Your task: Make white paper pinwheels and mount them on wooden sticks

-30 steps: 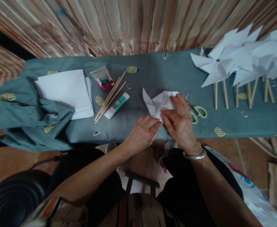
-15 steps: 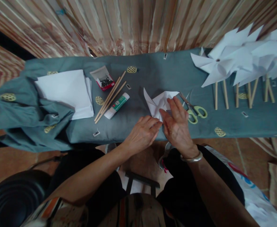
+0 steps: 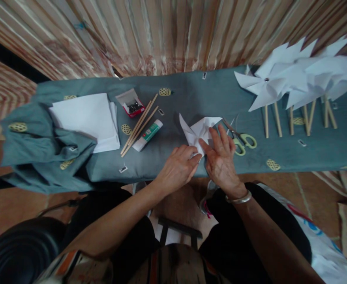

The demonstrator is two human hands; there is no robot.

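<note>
A white paper pinwheel (image 3: pixel 194 133), its blades partly folded in, lies on the cloth between my hands. My left hand (image 3: pixel 177 163) pinches a corner of the paper at its near edge, thumb and fingers together. Across the paper, my right hand (image 3: pixel 222 161) rests with fingers spread; its thumb presses close to the centre and the fingertips hold down the right side. Just right of that hand lie scissors with green handles (image 3: pixel 240 143), blades pointing away from me and partly behind the paper.
Left of my hands are a glue stick (image 3: pixel 147 136), several wooden sticks (image 3: pixel 139 125), a small box of metal pins (image 3: pixel 132 105) and a stack of white paper (image 3: pixel 86 120). Several finished pinwheels (image 3: pixel 268 85) on sticks lie at the right. Bunched tablecloth (image 3: pixel 51 157) covers the left end.
The fingers of my right hand have spread a little more over the paper. My left hand keeps its pinch at the near corner. The whole view has shifted slightly.
</note>
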